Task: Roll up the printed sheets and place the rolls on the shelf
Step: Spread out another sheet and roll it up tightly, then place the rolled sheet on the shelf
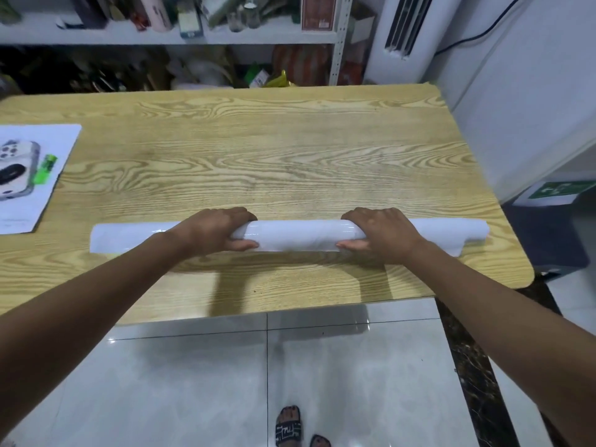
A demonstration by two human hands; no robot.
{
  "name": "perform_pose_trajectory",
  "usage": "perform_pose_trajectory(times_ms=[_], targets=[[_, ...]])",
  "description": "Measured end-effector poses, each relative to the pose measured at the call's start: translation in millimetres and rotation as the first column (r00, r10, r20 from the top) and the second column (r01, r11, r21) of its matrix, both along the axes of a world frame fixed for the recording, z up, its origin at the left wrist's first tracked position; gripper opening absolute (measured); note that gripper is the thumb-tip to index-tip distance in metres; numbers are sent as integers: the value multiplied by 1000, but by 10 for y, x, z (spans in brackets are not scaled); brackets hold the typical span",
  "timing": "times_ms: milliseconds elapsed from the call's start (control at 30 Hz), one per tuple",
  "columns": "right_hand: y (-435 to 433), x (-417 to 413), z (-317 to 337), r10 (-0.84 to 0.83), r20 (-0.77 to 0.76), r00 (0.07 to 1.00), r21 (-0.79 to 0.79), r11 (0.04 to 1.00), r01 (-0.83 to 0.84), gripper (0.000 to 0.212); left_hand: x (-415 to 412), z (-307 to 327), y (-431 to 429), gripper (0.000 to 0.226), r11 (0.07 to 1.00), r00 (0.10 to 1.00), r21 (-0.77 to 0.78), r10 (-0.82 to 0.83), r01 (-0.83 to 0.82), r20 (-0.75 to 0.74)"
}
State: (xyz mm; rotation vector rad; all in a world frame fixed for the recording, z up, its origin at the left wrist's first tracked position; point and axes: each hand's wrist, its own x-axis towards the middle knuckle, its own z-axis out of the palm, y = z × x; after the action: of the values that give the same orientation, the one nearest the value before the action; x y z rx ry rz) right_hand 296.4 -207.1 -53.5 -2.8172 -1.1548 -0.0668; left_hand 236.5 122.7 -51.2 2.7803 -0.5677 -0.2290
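Head view. Your left hand point(216, 232) and right hand point(380, 233) both grip the white roll point(298, 235), one hand on each side of its middle. On each hand the fingers curl over the far side of the roll and the thumb presses on the near side. The roll lies crosswise on the wooden table point(290, 156), toward the near edge, and its ends reach out past both hands. The right end is looser and flares open. A flat sheet point(19, 201) with printed pictures lies at the table's left edge, well apart from the roll, with a green object point(46, 169) on it. Behind the table stands a crowded shelf point(274, 35). Below the table's near edge you see the tiled floor point(193, 382) and a sandal point(288, 425).
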Motion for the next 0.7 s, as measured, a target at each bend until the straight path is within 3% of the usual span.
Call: perform_pose_trajectory(times_ms=[333,500,700], targets=[[-139,108,933,43,81,996,-70,997,-37,64,47,947,-131,100,999,991,-43,-13,19,136],[-264,23,1435,14,156,988,-72,997,-2,55,38,1417,-246,102,999,979,14,-42,40,198],[-533,-146,2037,-30,194,980,-78,996,46,58,8,1961,-455,105,992,951,63,-124,111,282]])
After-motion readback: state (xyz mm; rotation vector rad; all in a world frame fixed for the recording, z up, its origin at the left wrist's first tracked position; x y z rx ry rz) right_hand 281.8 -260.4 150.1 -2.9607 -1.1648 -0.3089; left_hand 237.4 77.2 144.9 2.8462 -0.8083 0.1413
